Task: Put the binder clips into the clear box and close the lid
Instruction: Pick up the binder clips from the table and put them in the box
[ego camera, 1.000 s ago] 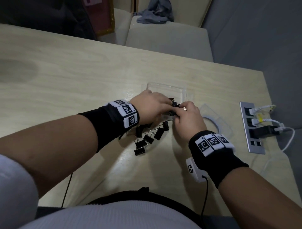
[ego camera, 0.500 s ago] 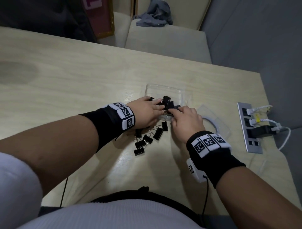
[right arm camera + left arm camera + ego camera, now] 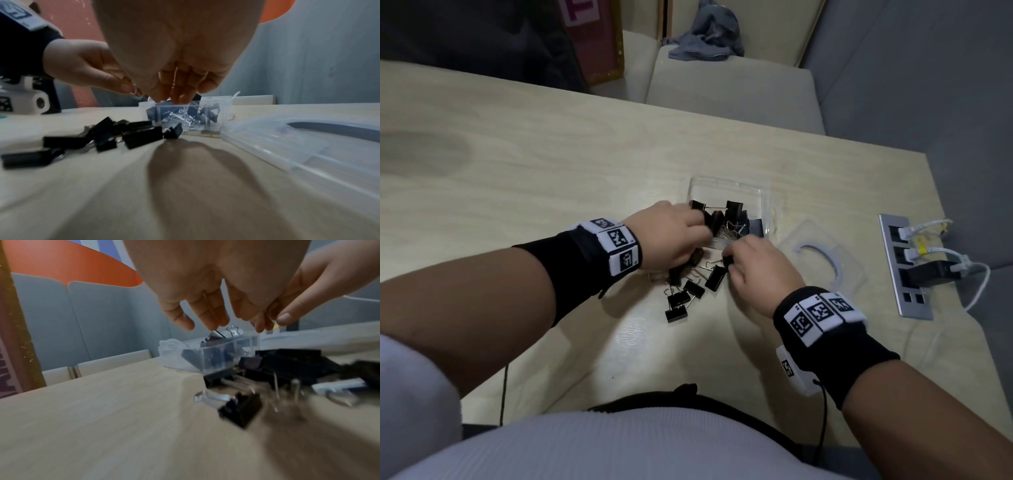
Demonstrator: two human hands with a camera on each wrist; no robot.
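The clear box (image 3: 726,181) stands open on the wooden table, with several black binder clips (image 3: 734,210) inside it. More loose clips (image 3: 685,291) lie in a pile just in front of the box, under and between my hands. My left hand (image 3: 700,222) hovers at the box's near left corner, fingers hanging relaxed (image 3: 205,321) with nothing seen in them. My right hand (image 3: 732,257) is low at the box's near edge, fingertips bunched downward (image 3: 172,97) just above a clip (image 3: 174,131) on the table. The clear lid (image 3: 825,270) lies flat to the right of the box.
A metal socket strip (image 3: 904,267) with plugged white cables and a black adapter is set into the table at the right edge. Cushioned benches stand beyond the far table edge. My wrist cable trails near my body.
Both hands have drawn back from over the box towards the loose pile. Clips they carried now lie in the box. My right hand has dropped to the clip by the box's front.
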